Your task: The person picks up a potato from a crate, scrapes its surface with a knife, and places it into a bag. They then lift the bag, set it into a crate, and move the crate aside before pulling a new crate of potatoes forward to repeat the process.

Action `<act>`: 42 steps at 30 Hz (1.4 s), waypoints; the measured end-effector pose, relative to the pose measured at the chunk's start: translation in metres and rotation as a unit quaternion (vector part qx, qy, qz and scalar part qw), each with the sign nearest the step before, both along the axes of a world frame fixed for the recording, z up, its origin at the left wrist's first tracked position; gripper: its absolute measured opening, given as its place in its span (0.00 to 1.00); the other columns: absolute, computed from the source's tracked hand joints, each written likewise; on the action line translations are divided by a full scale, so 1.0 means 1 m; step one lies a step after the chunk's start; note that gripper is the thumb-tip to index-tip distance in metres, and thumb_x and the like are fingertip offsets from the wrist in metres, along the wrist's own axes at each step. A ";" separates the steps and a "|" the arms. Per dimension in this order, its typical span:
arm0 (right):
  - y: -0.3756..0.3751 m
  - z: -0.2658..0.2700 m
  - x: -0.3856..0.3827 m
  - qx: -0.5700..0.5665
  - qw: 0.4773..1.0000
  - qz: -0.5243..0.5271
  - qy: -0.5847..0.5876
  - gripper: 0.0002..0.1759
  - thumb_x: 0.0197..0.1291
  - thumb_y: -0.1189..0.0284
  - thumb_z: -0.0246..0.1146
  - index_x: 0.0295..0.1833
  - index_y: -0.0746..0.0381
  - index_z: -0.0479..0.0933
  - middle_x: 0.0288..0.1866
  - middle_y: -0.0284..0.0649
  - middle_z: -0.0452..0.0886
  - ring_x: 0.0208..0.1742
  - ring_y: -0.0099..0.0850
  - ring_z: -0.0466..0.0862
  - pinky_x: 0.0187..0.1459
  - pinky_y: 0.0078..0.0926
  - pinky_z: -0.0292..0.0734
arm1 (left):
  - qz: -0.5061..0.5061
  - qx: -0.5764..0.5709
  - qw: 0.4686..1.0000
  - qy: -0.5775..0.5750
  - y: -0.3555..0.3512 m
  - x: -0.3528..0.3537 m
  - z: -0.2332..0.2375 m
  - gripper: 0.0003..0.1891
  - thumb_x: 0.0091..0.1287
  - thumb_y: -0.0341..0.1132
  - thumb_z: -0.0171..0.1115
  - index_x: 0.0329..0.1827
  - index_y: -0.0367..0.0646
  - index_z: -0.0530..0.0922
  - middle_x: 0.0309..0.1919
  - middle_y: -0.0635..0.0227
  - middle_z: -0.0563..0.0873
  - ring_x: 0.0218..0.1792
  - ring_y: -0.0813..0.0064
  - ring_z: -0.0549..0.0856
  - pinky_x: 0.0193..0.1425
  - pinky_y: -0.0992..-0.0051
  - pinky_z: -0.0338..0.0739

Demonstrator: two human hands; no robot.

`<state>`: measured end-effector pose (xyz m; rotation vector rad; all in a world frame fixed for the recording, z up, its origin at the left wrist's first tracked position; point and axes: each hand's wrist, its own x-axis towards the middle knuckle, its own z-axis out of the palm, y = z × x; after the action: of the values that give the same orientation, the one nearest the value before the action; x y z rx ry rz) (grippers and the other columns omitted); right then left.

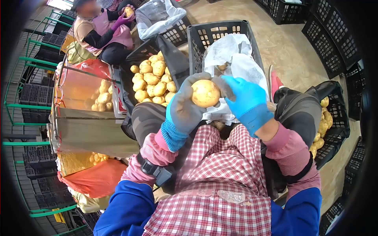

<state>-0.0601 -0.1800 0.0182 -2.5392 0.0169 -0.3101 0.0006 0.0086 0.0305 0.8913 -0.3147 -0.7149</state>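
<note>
A round yellow potato (206, 93) sits in my left hand (182, 108), which wears a grey-coated blue glove and has its fingers curled round the left side. My right hand (248, 104), gloved in the same way, is bent inward at the potato's right edge. Its fingertips are drawn together there, and whether they hold anything is hidden. Beneath both hands, a black crate (193, 43) stands between my knees, lined with white sheeting (246, 65). Part of another potato (222, 66) shows among the folds.
Left of my knees, a dark-lined crate holds many potatoes (151, 78). Another crate of potatoes (323, 122) stands at my right. A person with purple gloves (120, 21) sits at upper left, holding a potato. Stacked black crates (330, 35) line the right side.
</note>
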 end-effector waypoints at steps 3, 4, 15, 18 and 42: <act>0.014 0.000 -0.011 -0.052 0.998 0.023 -0.020 0.23 0.57 0.70 0.64 0.59 0.58 0.77 0.44 0.47 0.84 0.42 0.47 0.85 0.41 0.43 0.80 | 0.020 -0.024 0.999 -0.034 0.000 -0.005 -0.007 0.32 0.72 0.48 0.50 0.70 0.32 0.63 0.64 0.46 0.75 0.64 0.54 0.78 0.70 0.54 0.72; 0.012 -0.002 -0.013 -0.034 0.998 0.034 -0.030 0.23 0.57 0.70 0.65 0.61 0.59 0.77 0.45 0.49 0.84 0.43 0.49 0.85 0.43 0.44 0.80 | 0.020 -0.025 0.998 -0.050 -0.001 -0.005 -0.008 0.31 0.73 0.48 0.50 0.70 0.32 0.64 0.63 0.46 0.76 0.63 0.53 0.79 0.70 0.54 0.73; -0.078 -0.125 -0.011 0.038 0.964 0.097 0.246 0.22 0.43 0.66 0.73 0.43 0.68 0.81 0.32 0.55 0.83 0.34 0.52 0.84 0.40 0.44 0.77 | 0.437 0.140 0.854 -0.244 0.189 -0.004 0.114 0.25 0.77 0.55 0.50 0.61 0.42 0.73 0.48 0.57 0.85 0.47 0.65 0.86 0.48 0.71 0.80; -0.055 -0.109 -0.025 -0.040 0.905 0.131 0.403 0.28 0.39 0.56 0.76 0.40 0.68 0.84 0.38 0.60 0.84 0.41 0.54 0.85 0.45 0.44 0.79 | 0.590 0.175 0.659 -0.432 0.273 -0.014 0.205 0.23 0.76 0.48 0.54 0.65 0.42 0.70 0.49 0.57 0.83 0.46 0.66 0.85 0.46 0.71 0.82; -0.113 0.050 0.032 0.579 0.769 -0.261 0.080 0.23 0.66 0.62 0.60 0.56 0.71 0.77 0.26 0.35 0.79 0.18 0.16 0.74 0.17 0.12 0.69 | -0.072 0.735 0.634 -0.228 -0.163 0.238 -0.383 0.26 0.63 0.48 0.57 0.61 0.43 0.78 0.54 0.42 0.83 0.58 0.47 0.81 0.61 0.58 0.74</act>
<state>-0.0280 -0.2930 0.0679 -1.2539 0.7516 -0.1862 0.2387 -0.1548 -0.3520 2.6939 -0.1881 -0.8182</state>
